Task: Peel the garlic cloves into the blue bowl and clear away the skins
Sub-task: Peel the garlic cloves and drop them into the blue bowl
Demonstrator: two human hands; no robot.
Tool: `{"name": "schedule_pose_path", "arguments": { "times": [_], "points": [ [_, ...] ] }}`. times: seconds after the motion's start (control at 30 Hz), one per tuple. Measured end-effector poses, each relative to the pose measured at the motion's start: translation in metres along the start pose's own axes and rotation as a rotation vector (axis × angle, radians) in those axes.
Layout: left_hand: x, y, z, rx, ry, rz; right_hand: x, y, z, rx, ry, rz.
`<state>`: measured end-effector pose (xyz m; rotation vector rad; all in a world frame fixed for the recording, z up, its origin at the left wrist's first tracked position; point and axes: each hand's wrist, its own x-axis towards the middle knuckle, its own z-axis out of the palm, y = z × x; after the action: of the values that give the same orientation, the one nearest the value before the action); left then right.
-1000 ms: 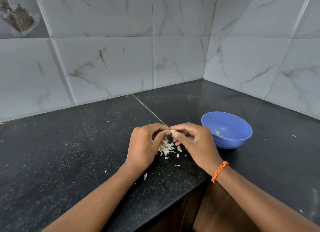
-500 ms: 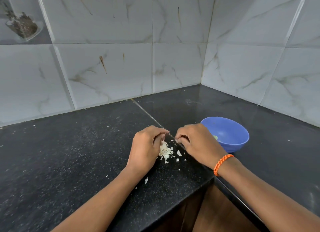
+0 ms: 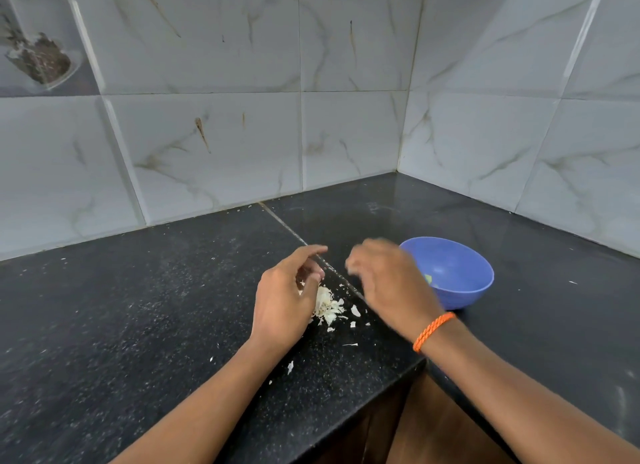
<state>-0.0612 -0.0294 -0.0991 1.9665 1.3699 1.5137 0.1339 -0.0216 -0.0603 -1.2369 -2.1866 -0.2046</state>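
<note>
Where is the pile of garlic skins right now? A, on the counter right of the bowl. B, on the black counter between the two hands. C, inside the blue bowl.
B: the garlic skins lie on the black counter between the left hand and right hand, outside the blue bowl.

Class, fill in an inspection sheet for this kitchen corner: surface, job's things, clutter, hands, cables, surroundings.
Surface: black speckled counter, dusted with pale flecks.
Job's things: blue bowl upright at right, something pale green inside; heap of garlic skins on the counter by the left hand.
Clutter: loose skin scraps toward the counter edge.
Hands: left hand loosely curled beside the heap; right hand blurred, grip unclear; orange wristband.
Cables: nothing seen.
Surroundings: marbled wall tiles, stained.
</note>
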Motion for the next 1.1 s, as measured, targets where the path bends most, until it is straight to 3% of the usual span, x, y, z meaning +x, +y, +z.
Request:
{"name": "schedule_pose_path", "arguments": {
  "times": [0.07, 0.1, 0.27, 0.43, 0.83, 1.1],
  "points": [
    [0.0, 0.002, -0.001, -0.077, -0.026, -0.035, -0.019, -0.006, 0.02, 0.002, -0.213, -0.026],
    [-0.001, 0.003, 0.0, -0.088, -0.032, -0.038, -0.022, -0.001, 0.023, 0.033, -0.236, -0.014],
    [-0.001, 0.001, 0.001, -0.021, -0.013, 0.004, -0.023, 0.009, 0.018, 0.315, -0.007, 0.123],
    [-0.001, 0.004, 0.002, 0.049, -0.118, 0.043, -0.029, 0.009, 0.026, 0.539, 0.155, 0.238],
    [-0.001, 0.002, 0.004, 0.066, -0.024, 0.048, -0.03, 0.0, 0.023, 0.712, 0.17, 0.304],
    [-0.002, 0.005, 0.004, 0.002, -0.036, 0.036, -0.029, 0.0, 0.022, 0.668, 0.187, 0.258]
  ]
}}
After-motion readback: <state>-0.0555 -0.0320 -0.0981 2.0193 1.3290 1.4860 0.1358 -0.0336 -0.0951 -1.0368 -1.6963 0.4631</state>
